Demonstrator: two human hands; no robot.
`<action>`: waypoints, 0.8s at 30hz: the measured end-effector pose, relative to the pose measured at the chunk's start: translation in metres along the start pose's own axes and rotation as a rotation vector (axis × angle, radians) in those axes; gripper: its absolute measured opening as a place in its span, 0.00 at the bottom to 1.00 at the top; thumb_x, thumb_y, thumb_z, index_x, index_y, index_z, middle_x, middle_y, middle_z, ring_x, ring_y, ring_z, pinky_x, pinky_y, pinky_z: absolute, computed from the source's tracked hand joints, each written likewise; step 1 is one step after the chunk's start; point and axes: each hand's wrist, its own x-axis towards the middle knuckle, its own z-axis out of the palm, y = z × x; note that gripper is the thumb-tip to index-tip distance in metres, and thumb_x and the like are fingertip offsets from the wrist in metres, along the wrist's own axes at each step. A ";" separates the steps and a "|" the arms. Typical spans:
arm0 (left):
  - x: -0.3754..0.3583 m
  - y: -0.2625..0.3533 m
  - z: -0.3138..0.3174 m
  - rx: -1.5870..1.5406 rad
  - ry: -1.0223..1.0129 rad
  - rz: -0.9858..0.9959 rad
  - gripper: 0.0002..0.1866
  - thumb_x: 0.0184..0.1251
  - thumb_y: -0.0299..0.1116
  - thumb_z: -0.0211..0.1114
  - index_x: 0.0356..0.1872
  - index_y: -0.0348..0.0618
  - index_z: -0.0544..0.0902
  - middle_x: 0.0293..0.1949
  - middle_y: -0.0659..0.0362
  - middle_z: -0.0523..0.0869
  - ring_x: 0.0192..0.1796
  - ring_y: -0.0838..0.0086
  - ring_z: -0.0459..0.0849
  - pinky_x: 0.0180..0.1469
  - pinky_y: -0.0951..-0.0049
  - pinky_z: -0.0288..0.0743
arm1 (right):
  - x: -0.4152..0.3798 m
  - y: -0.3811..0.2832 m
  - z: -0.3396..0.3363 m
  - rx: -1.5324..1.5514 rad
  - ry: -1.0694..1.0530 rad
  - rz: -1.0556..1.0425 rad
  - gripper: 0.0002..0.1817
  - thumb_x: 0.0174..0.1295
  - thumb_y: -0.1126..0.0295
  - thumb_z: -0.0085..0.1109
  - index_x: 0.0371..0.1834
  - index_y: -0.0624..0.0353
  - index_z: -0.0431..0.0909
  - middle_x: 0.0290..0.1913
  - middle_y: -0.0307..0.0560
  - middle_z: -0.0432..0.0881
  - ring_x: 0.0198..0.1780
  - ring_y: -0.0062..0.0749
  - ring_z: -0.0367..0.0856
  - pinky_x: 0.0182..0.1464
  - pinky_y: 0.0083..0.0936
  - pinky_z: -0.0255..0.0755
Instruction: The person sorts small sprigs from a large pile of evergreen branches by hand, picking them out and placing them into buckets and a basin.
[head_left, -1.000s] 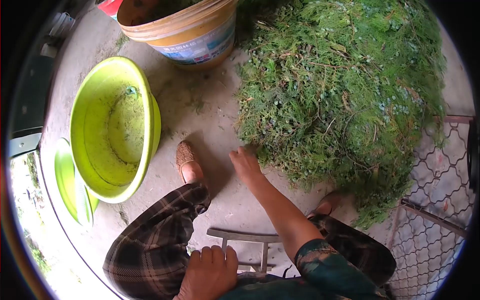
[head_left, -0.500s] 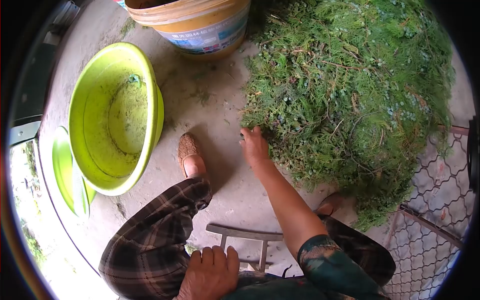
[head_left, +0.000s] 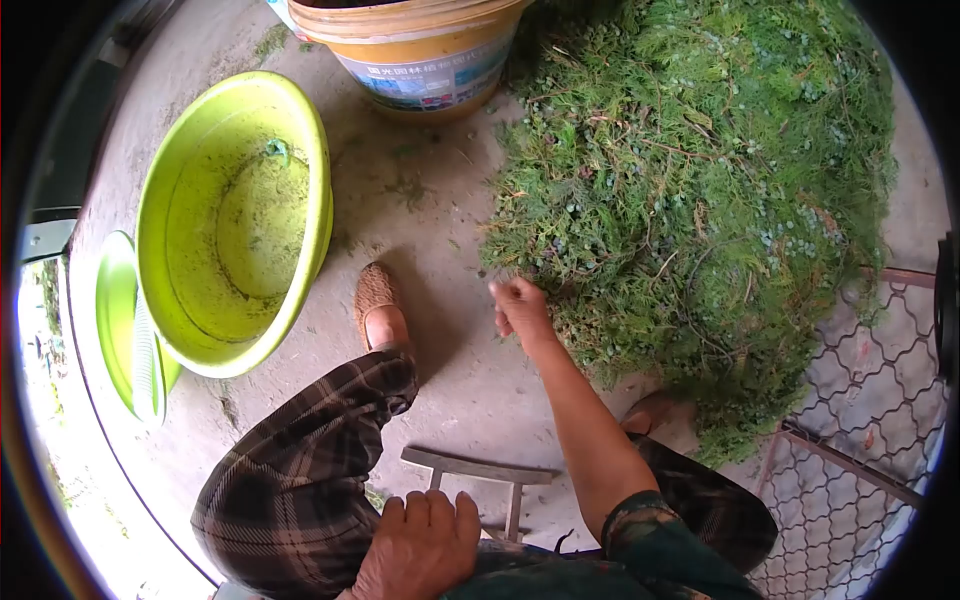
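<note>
My right hand hovers over the concrete floor at the left edge of a heap of green conifer cuttings with small bluish cones or berries. Its fingers are loosely bent and apart, a little blurred, and I see nothing held. A tiny dark bit lies just beyond the fingertips. My left hand rests palm down on my lap by the plaid trouser leg, its fingers laid side by side and holding nothing.
A yellow-green basin with dirt and a green scrap inside stands left, beside another green vessel. An orange-yellow labelled bucket is at the top. A wooden stool-like frame is near my lap; wire mesh lies right.
My right hand has drawn slightly back and right from the spot by the dark bit, and its fingers have loosened. My left hand stays on my lap. The view has shifted a little.
</note>
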 end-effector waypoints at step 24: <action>0.001 0.003 -0.007 0.031 -0.022 0.044 0.11 0.56 0.31 0.60 0.38 0.37 0.78 0.24 0.58 0.73 0.28 0.70 0.76 0.29 0.72 0.69 | -0.051 0.062 -0.046 -0.346 0.311 -0.212 0.15 0.58 0.57 0.65 0.31 0.55 0.73 0.18 0.39 0.74 0.19 0.24 0.72 0.24 0.27 0.70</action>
